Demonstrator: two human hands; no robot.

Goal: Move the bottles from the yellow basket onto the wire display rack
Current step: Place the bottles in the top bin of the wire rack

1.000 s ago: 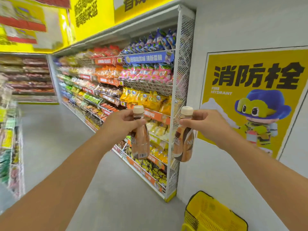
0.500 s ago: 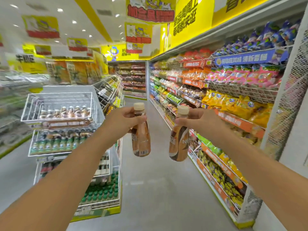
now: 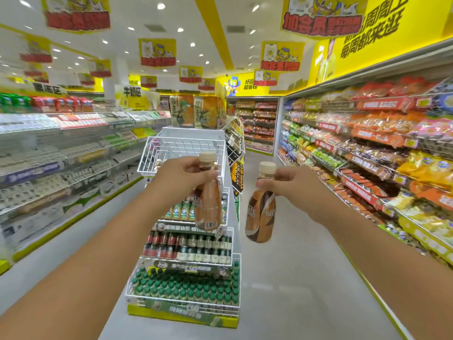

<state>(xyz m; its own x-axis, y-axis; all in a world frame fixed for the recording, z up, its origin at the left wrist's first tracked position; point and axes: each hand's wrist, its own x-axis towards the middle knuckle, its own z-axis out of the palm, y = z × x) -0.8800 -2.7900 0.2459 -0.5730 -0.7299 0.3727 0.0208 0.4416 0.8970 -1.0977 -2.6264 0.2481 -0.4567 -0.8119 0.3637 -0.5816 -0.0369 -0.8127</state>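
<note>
My left hand (image 3: 182, 174) grips the neck of a brown coffee bottle (image 3: 208, 204) with a cream cap, hanging in front of the white wire display rack (image 3: 182, 146). My right hand (image 3: 291, 185) holds a second brown coffee bottle (image 3: 261, 218) by its neck, over the aisle floor just right of the rack. The rack's top basket stands behind my left hand; lower tiers hold rows of small bottles (image 3: 188, 246). The yellow basket is out of view.
Long shelves of packaged goods (image 3: 61, 155) run down the left side, and snack shelves (image 3: 380, 155) line the right. Grey aisle floor (image 3: 294, 278) stretches ahead to the right of the rack. Stacked cartons (image 3: 196, 111) stand behind the rack.
My view has swung left from the wall and yellow basket to face the wire rack, which now sits straight ahead and nearer. Both hands still hold their bottles.
</note>
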